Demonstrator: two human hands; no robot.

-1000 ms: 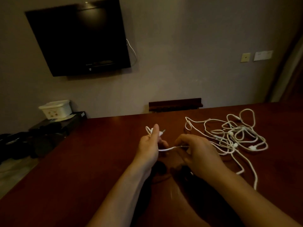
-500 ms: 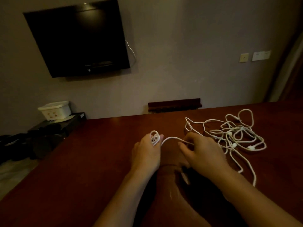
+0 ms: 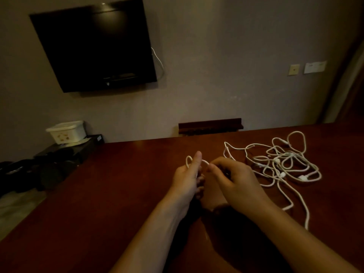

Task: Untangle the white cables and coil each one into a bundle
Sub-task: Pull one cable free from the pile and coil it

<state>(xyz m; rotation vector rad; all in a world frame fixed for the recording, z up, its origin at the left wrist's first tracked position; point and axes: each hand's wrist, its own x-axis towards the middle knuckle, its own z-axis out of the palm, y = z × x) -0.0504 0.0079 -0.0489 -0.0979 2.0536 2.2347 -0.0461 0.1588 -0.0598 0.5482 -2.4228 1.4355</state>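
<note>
Cable loop held between two hands over the tabletop

Hands are seen at the lower centre of the frame, above a dark reddish tabletop (image 3: 122,194). The left hand (image 3: 187,178) is raised with its thumb pointing up, and a small loop of white cable (image 3: 188,161) is wound around that thumb and the fingers behind it; its grip is closed on the loop. The right hand (image 3: 234,180) is placed just beside the left, fingers curled inward, and the same cable is pinched between its fingertips where a short arc of cable bridges the two hands. How the strand runs behind the right hand is hidden.

A tangle of white cables (image 3: 283,162) is spread on the tabletop to the right of centre, near the right hand, with several small connectors showing among its loops. One long strand (image 3: 303,205) is trailed from the tangle toward the lower right.

A dark wall-mounted screen (image 3: 94,46) is seen in the upper left. A white lidded box (image 3: 67,132) is set on a dark low stand at the left edge.
</note>
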